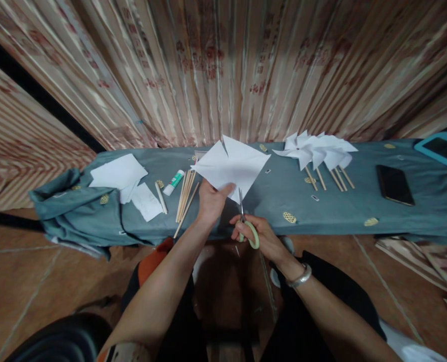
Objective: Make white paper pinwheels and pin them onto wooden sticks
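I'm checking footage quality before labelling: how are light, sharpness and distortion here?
Head view: dim overall, upper corners darkened; head view: folds in the curtain fan outward, suggesting wide-angle distortion, its printed marks soft; head view: the held white paper stands out bright, the bracelet glints.

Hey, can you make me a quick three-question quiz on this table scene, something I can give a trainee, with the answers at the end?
1. Open question: which hand holds the scissors?
2. True or false: the glue stick lies to the left of the pinwheels.
3. Fill in the blank: the left hand holds ____.

Key:
1. It is the right hand.
2. True.
3. A piece of white paper.
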Demonstrator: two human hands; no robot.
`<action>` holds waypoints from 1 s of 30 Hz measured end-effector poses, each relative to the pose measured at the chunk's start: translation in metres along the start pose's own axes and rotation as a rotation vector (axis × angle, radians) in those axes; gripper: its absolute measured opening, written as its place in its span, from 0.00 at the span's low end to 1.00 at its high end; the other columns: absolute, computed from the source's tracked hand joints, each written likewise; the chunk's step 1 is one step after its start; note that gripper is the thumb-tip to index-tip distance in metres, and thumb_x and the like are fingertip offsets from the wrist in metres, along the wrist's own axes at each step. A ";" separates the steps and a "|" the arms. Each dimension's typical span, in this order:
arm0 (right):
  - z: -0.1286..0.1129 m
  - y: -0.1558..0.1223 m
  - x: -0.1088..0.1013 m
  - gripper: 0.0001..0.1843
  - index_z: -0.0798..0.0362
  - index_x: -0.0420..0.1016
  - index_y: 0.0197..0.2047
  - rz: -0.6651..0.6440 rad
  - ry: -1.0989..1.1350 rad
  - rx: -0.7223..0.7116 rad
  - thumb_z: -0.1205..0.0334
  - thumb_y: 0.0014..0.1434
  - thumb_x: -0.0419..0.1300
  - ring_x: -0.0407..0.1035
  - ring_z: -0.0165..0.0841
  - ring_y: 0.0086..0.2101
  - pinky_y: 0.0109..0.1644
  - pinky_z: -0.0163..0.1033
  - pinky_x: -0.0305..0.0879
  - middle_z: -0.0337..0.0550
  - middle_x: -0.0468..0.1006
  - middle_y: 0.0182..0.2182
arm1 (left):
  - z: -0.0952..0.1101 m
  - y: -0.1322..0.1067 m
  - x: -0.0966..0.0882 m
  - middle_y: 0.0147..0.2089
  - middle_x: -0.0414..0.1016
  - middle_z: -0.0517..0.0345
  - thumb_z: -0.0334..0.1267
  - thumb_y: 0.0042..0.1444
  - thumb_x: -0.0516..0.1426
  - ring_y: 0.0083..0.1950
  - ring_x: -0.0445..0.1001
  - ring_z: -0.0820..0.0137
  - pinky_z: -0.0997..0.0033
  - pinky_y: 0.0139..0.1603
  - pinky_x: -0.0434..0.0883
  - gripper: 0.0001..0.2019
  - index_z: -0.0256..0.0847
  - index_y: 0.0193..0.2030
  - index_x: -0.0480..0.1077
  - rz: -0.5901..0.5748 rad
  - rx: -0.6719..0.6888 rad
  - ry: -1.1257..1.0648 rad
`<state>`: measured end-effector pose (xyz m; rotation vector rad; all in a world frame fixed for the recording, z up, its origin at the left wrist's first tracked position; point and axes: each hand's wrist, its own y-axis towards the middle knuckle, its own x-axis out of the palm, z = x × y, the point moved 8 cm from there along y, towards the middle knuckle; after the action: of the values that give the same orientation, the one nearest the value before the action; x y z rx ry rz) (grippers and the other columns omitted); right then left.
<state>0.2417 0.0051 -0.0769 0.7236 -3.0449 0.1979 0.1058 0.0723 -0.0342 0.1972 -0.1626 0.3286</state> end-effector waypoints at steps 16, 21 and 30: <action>0.001 0.001 -0.001 0.20 0.53 0.75 0.35 0.028 -0.015 -0.024 0.43 0.56 0.63 0.67 0.27 0.25 0.29 0.33 0.62 0.38 0.75 0.24 | -0.002 0.000 -0.002 0.35 0.78 0.57 0.34 0.38 0.65 0.35 0.74 0.68 0.70 0.39 0.69 0.14 0.37 0.35 0.71 -0.003 -0.007 0.050; 0.001 0.002 -0.001 0.19 0.53 0.75 0.36 0.037 -0.008 -0.015 0.43 0.55 0.64 0.67 0.27 0.25 0.29 0.33 0.62 0.37 0.75 0.23 | -0.001 0.001 -0.004 0.35 0.78 0.57 0.34 0.38 0.65 0.35 0.75 0.68 0.69 0.41 0.70 0.16 0.37 0.37 0.72 0.005 0.003 0.047; 0.000 0.002 0.000 0.22 0.53 0.75 0.34 0.077 0.016 0.019 0.41 0.51 0.66 0.65 0.26 0.23 0.27 0.32 0.62 0.36 0.74 0.21 | -0.004 0.002 -0.004 0.35 0.79 0.56 0.34 0.39 0.65 0.35 0.75 0.68 0.70 0.40 0.70 0.14 0.37 0.36 0.72 0.000 -0.009 0.056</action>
<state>0.2412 0.0067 -0.0772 0.6030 -3.0626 0.2319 0.1016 0.0739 -0.0388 0.1794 -0.1089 0.3326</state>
